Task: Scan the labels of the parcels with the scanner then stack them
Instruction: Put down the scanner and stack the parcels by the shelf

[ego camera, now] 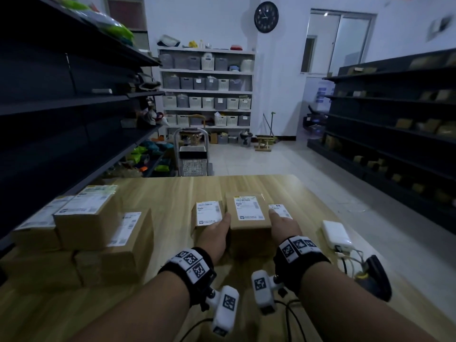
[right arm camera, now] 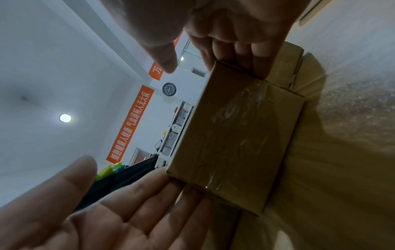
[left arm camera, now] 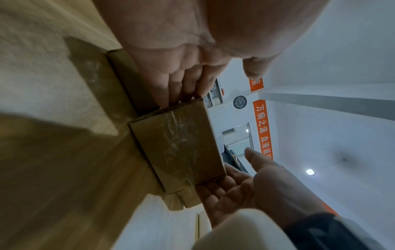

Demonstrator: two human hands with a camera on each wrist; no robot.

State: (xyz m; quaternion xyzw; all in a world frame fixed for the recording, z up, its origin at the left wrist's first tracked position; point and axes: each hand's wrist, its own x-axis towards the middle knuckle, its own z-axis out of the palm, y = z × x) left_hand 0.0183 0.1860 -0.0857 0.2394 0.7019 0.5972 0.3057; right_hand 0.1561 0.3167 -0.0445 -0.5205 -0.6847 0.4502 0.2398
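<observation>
A brown cardboard parcel with a white label on top stands mid-table, clamped between my two hands. My left hand presses straight fingers against its left side, thumb raised. My right hand presses its right side the same way. The left wrist view shows the parcel's taped near face between my left hand and right hand. The right wrist view shows that face too. Whether it is off the table I cannot tell. The black scanner lies at the table's right, untouched.
Smaller labelled parcels flank it, one left and one right. Several larger parcels are stacked at the table's left. A white power bank with cables lies near the scanner. Dark shelving lines both sides of the room.
</observation>
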